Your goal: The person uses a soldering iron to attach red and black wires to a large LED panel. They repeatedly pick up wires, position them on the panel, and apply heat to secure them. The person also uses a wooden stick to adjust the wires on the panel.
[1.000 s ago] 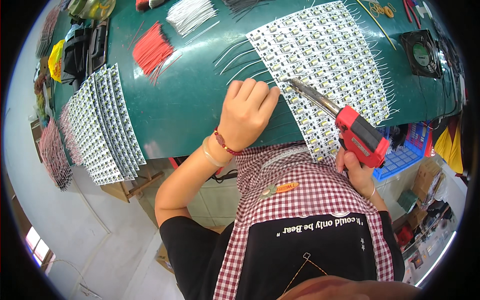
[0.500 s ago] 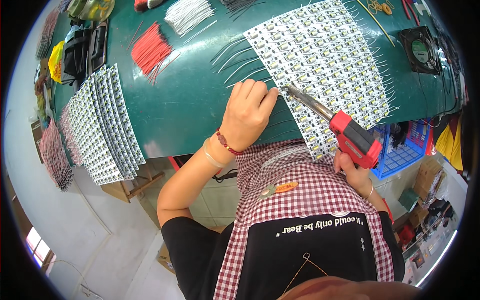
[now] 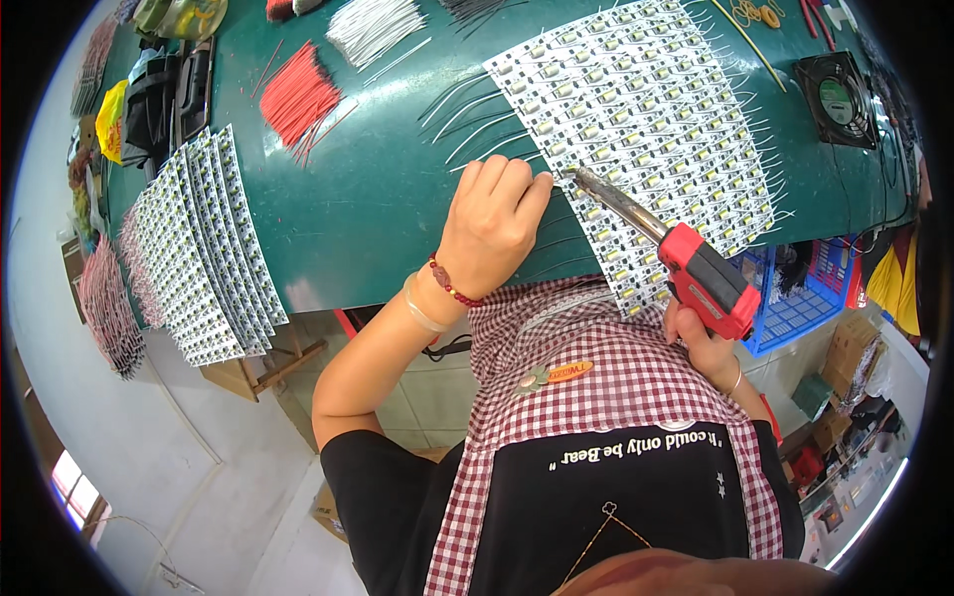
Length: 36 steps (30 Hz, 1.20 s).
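Gripping a red-and-black soldering gun (image 3: 708, 283), right hand (image 3: 701, 348) sits on the body side of a white circuit panel (image 3: 636, 99), fingers wrapped round the handle. Barrel slants up and leftward over the panel; its metal tip is at the panel's left edge, just right of the left hand's fingertips. Left hand (image 3: 494, 214) palm down, fingers bent and drawn together against that same edge; can't tell whether a wire is pinched there, the knuckles hide it. Panel flat on the green worktop (image 3: 338, 219), to the right of the left hand and reaching well beyond it, near corner running past the worktop's edge by the checked apron (image 3: 596, 382). Loose wires (image 3: 477, 131), black and white, stick out leftward from the panel beyond the left hand. Farther left: red wire bundle (image 3: 298, 89), white wire bundle (image 3: 376, 35) beside it, then fanned stack of similar panels (image 3: 199, 248). Small black fan (image 3: 837, 101) right of the panel.
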{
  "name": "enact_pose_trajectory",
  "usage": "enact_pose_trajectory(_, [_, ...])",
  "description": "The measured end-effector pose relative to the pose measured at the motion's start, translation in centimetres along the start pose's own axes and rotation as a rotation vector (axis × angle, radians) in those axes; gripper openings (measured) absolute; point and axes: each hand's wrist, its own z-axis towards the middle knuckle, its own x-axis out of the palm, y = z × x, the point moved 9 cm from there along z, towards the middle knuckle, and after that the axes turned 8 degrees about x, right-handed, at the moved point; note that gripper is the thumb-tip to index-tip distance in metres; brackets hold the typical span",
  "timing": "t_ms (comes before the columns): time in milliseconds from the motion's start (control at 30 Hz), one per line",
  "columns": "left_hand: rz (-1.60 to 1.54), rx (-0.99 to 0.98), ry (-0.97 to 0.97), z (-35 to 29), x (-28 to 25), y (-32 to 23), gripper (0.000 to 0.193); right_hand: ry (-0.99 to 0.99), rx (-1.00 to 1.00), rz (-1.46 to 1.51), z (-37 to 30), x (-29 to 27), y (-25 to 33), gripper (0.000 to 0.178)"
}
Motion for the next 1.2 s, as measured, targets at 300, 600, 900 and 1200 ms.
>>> enact_pose_trajectory(300, [0.056,-0.021,-0.041,-0.3,-2.7,-0.8,0.026,-0.018,-0.046,0.041,-0.7,-1.0,-0.5,0.051])
enact_pose_trajectory(600, [-0.056,-0.062,-0.041,-0.9,-0.4,-1.8,0.026,0.068,0.06,0.018,-1.5,-0.9,-1.8,0.042])
enact_pose_trajectory(900, [-0.046,-0.075,-0.009,-0.8,0.0,-1.9,0.025,-0.029,0.095,-0.021,-1.8,-1.1,-2.9,0.044])
enact_pose_trajectory(1200, [-0.043,-0.075,-0.018,-0.9,0.2,-1.8,0.025,0.008,0.056,-0.03,-1.9,-1.8,-4.0,0.016])
